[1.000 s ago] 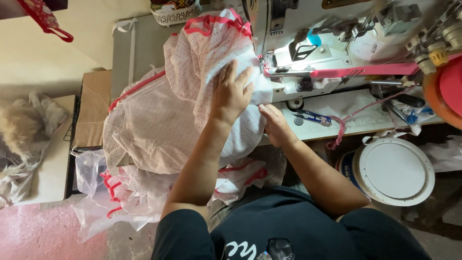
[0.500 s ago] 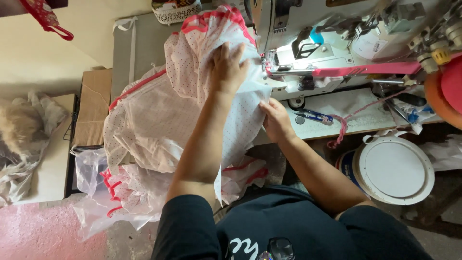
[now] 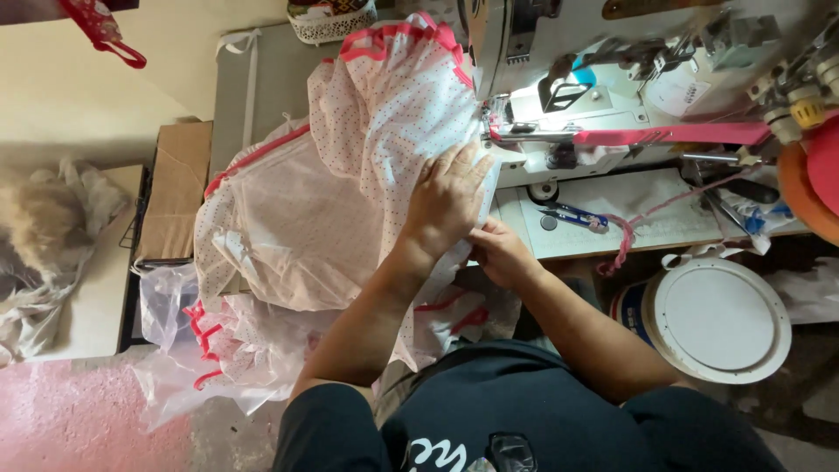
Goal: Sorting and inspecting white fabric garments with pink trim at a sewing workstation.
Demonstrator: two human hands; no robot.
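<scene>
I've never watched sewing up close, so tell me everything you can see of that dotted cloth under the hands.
The dotted cloth is thin, white and sheer-looking, with small red dots and pink-red trim. It lies bunched on the grey table, spilling over the edge. The left hand presses it flat beside the sewing machine; the right hand grips its edge.

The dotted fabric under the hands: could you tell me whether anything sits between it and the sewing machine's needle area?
Nothing visible does. The left hand presses the dotted fabric flat right beside the sewing machine, the right hand grips its lower edge, and the scissors lie aside.
</scene>
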